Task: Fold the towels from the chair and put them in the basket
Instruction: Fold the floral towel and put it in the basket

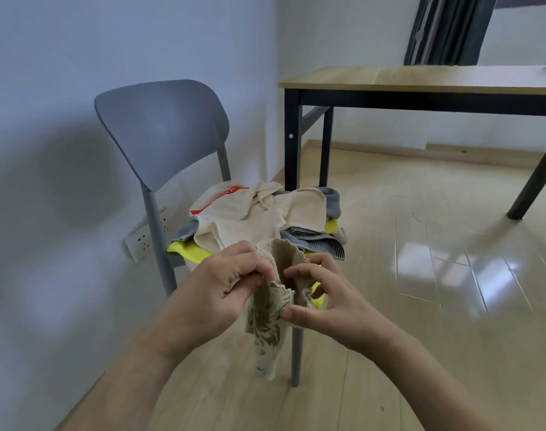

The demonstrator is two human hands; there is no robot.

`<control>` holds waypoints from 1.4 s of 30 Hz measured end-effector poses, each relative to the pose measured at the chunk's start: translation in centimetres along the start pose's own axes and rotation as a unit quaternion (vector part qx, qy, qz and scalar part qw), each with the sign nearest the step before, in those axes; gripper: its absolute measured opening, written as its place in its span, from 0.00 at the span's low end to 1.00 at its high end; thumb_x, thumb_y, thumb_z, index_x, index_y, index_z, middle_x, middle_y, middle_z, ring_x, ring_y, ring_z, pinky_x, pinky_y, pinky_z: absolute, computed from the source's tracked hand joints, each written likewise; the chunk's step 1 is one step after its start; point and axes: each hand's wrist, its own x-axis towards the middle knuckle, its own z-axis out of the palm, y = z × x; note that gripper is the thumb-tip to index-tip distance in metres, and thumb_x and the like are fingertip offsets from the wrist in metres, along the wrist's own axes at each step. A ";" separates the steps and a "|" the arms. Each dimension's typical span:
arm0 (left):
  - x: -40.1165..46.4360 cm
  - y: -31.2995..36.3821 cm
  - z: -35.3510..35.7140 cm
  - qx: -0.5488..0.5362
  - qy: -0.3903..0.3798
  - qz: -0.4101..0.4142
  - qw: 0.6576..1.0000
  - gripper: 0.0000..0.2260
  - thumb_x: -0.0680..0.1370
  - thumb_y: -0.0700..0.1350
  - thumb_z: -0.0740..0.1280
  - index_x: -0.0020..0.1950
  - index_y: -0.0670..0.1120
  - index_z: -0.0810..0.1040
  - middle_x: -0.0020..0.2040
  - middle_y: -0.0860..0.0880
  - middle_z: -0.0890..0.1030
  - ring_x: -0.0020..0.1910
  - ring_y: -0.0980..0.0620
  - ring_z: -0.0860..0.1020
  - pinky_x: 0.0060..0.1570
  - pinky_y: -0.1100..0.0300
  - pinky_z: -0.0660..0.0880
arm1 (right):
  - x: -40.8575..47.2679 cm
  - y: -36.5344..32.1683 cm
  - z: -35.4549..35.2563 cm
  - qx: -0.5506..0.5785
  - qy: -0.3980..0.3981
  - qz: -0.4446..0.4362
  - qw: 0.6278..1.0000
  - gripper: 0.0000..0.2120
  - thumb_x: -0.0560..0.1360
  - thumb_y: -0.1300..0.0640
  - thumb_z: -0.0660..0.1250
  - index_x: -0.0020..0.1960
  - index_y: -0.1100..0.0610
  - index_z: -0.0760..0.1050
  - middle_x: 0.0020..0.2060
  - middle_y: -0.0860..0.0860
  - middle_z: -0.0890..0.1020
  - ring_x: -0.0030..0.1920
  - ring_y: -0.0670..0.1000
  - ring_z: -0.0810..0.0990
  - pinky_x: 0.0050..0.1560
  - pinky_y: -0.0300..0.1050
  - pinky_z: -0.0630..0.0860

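A beige towel with a green leaf pattern (267,321) hangs crumpled in front of the grey chair (163,132). My left hand (222,284) pinches its upper edge from the left. My right hand (324,303) grips it from the right, thumb pressed on the cloth. On the chair seat lies a heap of towels (259,219): cream ones on top, one with red marks, grey and striped ones, and a yellow one at the bottom. No basket is in view.
A wooden table with black legs (421,82) stands at the right behind the chair. A white power strip (141,241) leans on the wall at the left. Dark curtains hang at the far right. Glossy wooden floor lies to the right.
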 end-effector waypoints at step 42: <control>0.4 3.2 0.4 0.087 0.192 -0.147 0.966 0.09 0.70 0.40 0.73 0.33 0.48 0.75 0.33 0.52 0.78 0.33 0.53 0.75 0.33 0.65 0.72 | -2.1 -3.0 -4.6 0.003 0.202 -0.049 0.978 0.16 0.69 0.62 0.74 0.50 0.47 0.75 0.35 0.53 0.78 0.36 0.50 0.77 0.39 0.41 0.77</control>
